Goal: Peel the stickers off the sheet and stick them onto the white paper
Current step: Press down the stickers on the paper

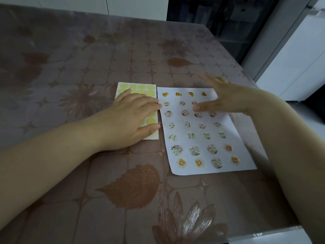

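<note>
While flat on the yellow sheet (135, 87) — left hand (133, 117), fingers (149, 103) straight; right hand (226, 97) spread, empty, over the white paper (198, 141).

A household dining corner: a table (70, 50) draped in glossy brown plastic printed with flowers and leaves stands near a dark glass-fronted cabinet (219, 23), a white cupboard or appliance (299, 64), and white panels (137, 6) along the back.

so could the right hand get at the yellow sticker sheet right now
Probably yes, but only its far rows: the right hand hovers open above the white paper beside the yellow sticker sheet, while the left hand lies flat over most of it.
</note>
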Demonstrator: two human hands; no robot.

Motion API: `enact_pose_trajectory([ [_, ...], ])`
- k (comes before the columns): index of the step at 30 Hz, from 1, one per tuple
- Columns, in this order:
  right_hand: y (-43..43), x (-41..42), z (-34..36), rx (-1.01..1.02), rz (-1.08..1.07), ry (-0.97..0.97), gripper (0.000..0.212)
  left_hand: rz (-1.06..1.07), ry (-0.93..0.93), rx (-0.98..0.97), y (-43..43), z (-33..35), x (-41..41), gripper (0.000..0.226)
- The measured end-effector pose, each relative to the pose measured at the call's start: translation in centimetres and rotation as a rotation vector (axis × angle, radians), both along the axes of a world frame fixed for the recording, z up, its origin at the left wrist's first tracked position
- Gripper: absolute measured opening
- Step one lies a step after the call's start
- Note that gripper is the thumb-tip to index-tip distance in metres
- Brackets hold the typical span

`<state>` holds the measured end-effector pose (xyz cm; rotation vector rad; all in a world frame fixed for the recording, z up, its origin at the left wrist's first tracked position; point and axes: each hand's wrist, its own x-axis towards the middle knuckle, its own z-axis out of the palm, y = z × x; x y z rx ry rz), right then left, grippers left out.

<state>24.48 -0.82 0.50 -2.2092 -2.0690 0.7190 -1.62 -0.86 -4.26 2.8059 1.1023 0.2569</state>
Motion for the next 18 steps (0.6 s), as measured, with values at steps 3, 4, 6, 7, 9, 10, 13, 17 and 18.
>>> enact_pose_trajectory([
  [3, 0.1, 0.7, 0.0, 0.002, -0.035, 0.005, 0.128, -0.002, -0.007, -0.002, 0.1, -0.1, 0.0, 0.083],
  [4, 0.1, 0.8, -0.2, -0.010, -0.041, 0.006, 0.127, -0.004, -0.009, -0.001, 0.1, -0.1, 0.0, 0.082],
  [6, 0.3, 0.7, -0.6, -0.025, -0.044, -0.027, 0.122, -0.009, -0.015, -0.001, 0.1, -0.2, 0.0, 0.081],
  [7, 0.4, 0.7, -0.7, -0.024, -0.047, -0.039, 0.120, -0.010, -0.016, -0.001, 0.2, -0.2, 0.0, 0.081],
  [9, 0.7, 0.7, -0.6, -0.020, -0.058, -0.043, 0.115, -0.013, -0.017, -0.002, 0.2, -0.2, -0.1, 0.080],
  [10, 0.8, 0.6, -0.6, -0.017, -0.060, -0.043, 0.114, -0.013, -0.019, -0.002, 0.1, -0.2, -0.1, 0.080],
  [13, 0.7, 0.7, -0.8, -0.004, -0.058, -0.028, 0.113, -0.010, -0.021, 0.000, 0.1, -0.1, -0.1, 0.080],
  [17, 0.3, 1.7, -0.5, -0.029, -0.056, 0.102, 0.115, -0.003, -0.024, 0.003, 0.1, -0.2, -0.1, 0.080],
  [18, 0.2, 2.2, -0.2, -0.029, -0.058, 0.154, 0.109, -0.001, -0.026, 0.001, 0.1, -0.2, -0.1, 0.081],
])
